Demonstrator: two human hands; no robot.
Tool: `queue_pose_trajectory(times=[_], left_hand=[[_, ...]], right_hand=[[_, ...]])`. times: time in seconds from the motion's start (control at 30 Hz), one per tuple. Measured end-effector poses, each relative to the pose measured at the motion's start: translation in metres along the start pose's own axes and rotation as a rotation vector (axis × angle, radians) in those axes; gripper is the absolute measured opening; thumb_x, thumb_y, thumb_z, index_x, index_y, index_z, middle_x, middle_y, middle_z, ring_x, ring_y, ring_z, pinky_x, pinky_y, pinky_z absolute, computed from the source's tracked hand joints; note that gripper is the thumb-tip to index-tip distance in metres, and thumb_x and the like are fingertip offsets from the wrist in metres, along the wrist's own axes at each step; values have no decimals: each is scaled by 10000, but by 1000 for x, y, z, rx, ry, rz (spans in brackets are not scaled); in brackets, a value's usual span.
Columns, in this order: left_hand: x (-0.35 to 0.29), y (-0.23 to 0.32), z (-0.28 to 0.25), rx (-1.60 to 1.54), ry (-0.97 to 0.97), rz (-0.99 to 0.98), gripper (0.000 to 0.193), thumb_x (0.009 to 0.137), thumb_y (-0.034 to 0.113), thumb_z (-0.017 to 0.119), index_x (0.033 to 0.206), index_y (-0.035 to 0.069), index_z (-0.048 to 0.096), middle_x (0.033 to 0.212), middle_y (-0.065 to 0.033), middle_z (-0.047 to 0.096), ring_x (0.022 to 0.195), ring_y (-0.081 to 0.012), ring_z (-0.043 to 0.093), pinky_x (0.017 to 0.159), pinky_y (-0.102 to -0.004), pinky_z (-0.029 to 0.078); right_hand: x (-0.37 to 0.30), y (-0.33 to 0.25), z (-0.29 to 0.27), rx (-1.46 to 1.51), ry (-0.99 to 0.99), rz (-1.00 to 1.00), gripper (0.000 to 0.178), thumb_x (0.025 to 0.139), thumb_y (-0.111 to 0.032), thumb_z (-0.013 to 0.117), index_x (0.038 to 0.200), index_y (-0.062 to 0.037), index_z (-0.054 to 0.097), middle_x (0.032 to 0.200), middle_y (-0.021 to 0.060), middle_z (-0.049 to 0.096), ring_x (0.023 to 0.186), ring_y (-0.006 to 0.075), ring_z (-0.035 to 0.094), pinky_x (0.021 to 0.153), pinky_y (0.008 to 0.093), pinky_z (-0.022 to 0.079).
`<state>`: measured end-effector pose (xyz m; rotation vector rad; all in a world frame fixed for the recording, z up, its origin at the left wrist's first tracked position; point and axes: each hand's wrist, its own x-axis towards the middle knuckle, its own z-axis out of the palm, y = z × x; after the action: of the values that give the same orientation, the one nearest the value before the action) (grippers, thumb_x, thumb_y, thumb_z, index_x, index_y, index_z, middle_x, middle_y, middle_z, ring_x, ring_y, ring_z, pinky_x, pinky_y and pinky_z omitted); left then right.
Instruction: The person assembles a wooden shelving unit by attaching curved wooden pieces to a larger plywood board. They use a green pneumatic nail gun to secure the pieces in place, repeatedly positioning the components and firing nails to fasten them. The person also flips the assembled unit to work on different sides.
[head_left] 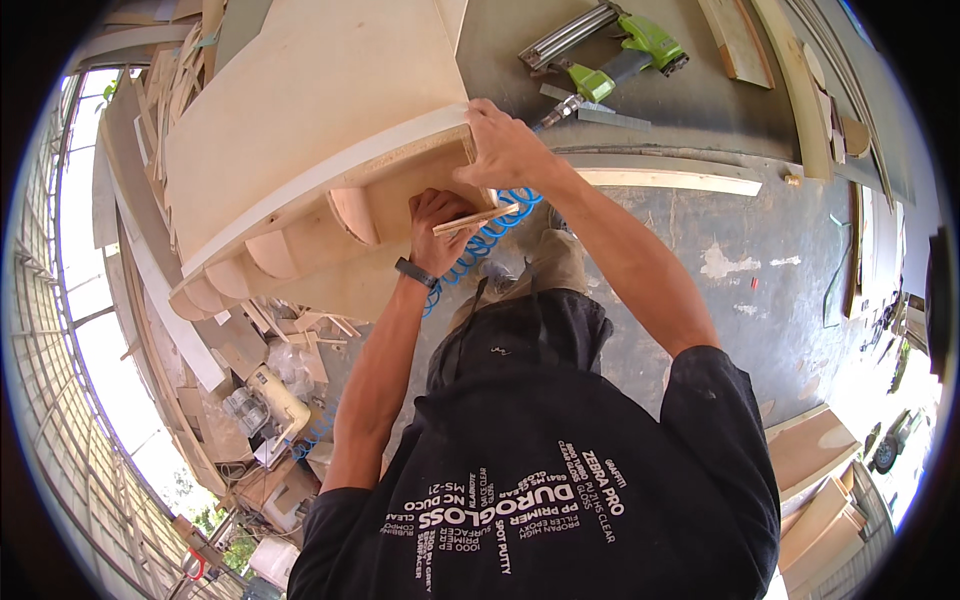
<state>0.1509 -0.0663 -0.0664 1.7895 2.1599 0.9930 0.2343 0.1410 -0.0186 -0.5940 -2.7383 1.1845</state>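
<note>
A curved plywood piece (330, 90) with a white front edge lies before me, its hollow underside toward me. Several rounded wooden ribs (352, 214) stand inside it. My right hand (505, 148) grips the piece's near right corner, fingers over the top edge and thumb lower down. Inside the hollow, by the end panel, my left hand (440, 222) is closed on a short wooden strip (478, 219) that sticks out to the right. Its fingertips are partly hidden. A dark band (415, 271) circles my left wrist.
A green nail gun (650, 45) lies on the dark worktop (700, 110) at the far right. Its coiled blue air hose (470, 255) hangs beside my legs. Wood boards and offcuts (320, 325) pile up on the left, near a cream-coloured compressor tank (278, 398).
</note>
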Motion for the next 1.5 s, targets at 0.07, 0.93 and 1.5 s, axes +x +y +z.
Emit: queue_pose_trajectory(times=[0.07, 0.93, 1.5], left_hand=[[0, 0, 0, -9, 13, 3, 147, 819, 249, 824, 868, 130, 752, 920, -13, 703, 956, -272, 593, 912, -434, 395], [1, -2, 1, 2, 41, 30, 172, 832, 280, 821, 827, 124, 750, 884, -32, 702, 936, -268, 605, 887, -436, 404], [0, 0, -2, -2, 37, 12, 151, 784, 212, 844, 851, 129, 737, 893, -27, 698, 937, -275, 604, 887, -427, 418]], right_hand=[[3, 2, 5, -7, -22, 34, 686, 745, -420, 759, 1139, 120, 605, 1336, 333, 556, 1134, 492, 636, 985, 511, 538], [-1, -8, 3, -18, -82, 159, 642, 752, -335, 735, 1181, 111, 564, 1171, 360, 652, 1102, 495, 661, 957, 511, 557], [-107, 9, 0, 152, 380, -207, 392, 689, -22, 739, 1076, -28, 674, 1001, 113, 695, 957, 332, 672, 820, 412, 569]])
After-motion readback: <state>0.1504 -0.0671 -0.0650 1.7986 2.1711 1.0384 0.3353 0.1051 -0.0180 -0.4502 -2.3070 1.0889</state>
